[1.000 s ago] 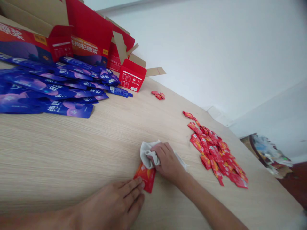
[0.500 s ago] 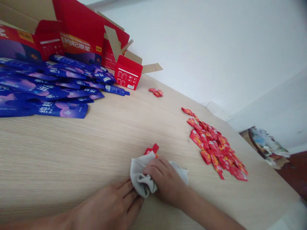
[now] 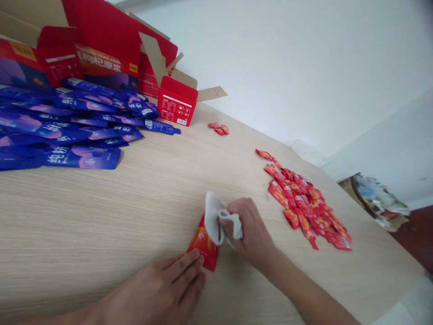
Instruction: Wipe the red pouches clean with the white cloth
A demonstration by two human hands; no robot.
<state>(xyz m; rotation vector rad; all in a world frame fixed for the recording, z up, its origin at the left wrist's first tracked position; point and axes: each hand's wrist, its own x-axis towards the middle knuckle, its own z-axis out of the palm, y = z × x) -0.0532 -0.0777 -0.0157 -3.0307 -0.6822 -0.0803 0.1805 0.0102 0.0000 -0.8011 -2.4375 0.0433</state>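
Observation:
A red sachet (image 3: 204,246) lies flat on the wooden table (image 3: 101,212) near its front. My left hand (image 3: 162,286) lies flat with fingers stretched out, its fingertips pressing the sachet's near corner. My right hand (image 3: 248,230) is closed round a bunched white cloth (image 3: 216,221), which rests on the sachet's far half and covers its upper end.
A heap of several small red sachets (image 3: 304,203) lies to the right. A few more red sachets (image 3: 218,129) sit farther back. Several blue pouches (image 3: 67,126) spread over the left, with opened red cartons (image 3: 111,49) behind them. The table edge runs along the right.
The cloth in my right hand has slid from the sachet's near end back to its far end, uncovering most of the red sachet. My left hand has stayed on the near corner.

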